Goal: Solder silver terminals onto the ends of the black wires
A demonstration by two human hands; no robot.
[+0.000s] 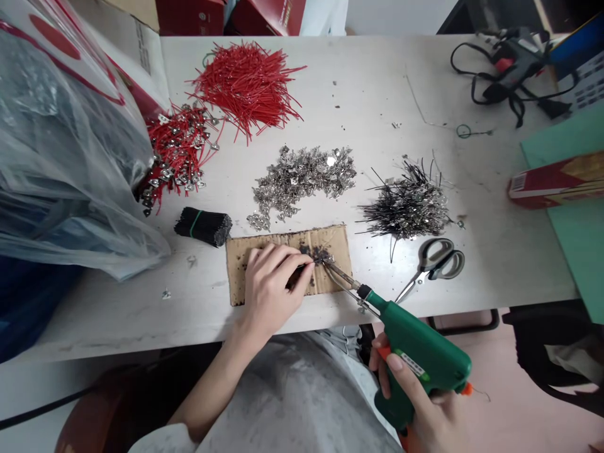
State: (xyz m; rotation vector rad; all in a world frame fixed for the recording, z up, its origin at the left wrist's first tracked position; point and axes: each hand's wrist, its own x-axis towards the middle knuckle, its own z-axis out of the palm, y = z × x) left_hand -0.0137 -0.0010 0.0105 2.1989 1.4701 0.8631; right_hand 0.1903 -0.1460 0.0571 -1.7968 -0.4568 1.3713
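My left hand (274, 286) rests on a scorched cardboard pad (289, 261) and pinches a short black wire (298, 275) with its end at a small metal terminal (326, 257). My right hand (418, 393) grips a green soldering gun (415, 362) below the table edge. The gun's metal tip (336, 269) touches the wire end and terminal on the cardboard.
On the white table (353, 94) lie loose red wires (248, 85), red wires with terminals (177, 151), a silver terminal heap (302, 179), finished black wires (406, 204), a black wire bundle (202, 225) and scissors (434, 264). A plastic bag (61, 145) fills the left; a second gun (512, 66) is far right.
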